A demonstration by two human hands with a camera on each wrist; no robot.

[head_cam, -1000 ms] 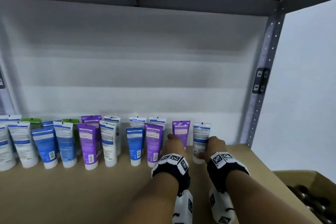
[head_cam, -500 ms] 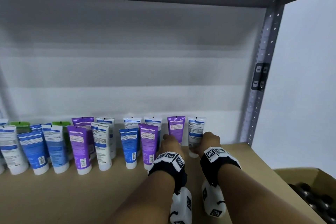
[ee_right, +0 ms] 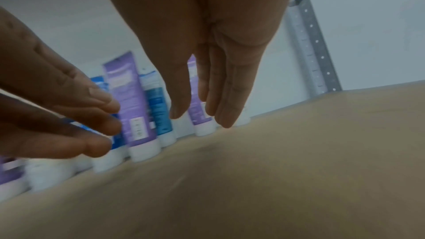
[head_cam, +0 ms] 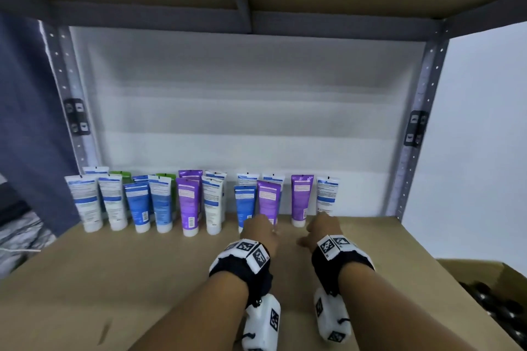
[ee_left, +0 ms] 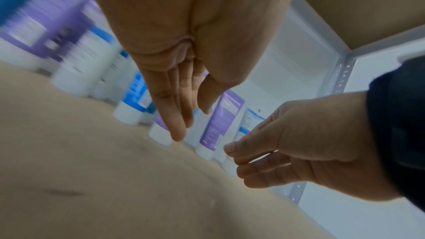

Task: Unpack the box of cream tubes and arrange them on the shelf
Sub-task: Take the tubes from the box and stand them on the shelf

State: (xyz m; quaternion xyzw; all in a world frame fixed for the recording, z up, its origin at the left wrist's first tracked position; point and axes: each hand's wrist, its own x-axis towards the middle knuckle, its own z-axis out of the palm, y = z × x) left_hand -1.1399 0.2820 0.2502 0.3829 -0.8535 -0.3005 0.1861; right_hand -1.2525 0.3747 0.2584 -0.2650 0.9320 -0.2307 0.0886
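Observation:
Several cream tubes in white, blue, purple and green stand cap-down in two rows along the back of the shelf board [head_cam: 142, 279]. At the right end of the row stand a purple tube [head_cam: 301, 198] and a white tube [head_cam: 326, 194]. My left hand [head_cam: 258, 226] hovers just in front of another purple tube [head_cam: 268, 199], fingers straight and empty. My right hand [head_cam: 323, 225] is below the white tube, fingers straight, holding nothing. The left wrist view shows my left fingers [ee_left: 179, 115] pointing down at the board. In the right wrist view my right fingers [ee_right: 220, 108] hang in front of the end tubes.
An open cardboard box [head_cam: 482, 273] with dark round caps inside sits low at the right, beside the shelf. Grey metal uprights [head_cam: 415, 128] frame the bay and a board closes it overhead. A dark blue curtain [head_cam: 25, 122] hangs at the left.
Both hands have let go of the purple and white end tubes and drawn back toward me. Those two tubes now stand free. The head view has pulled back.

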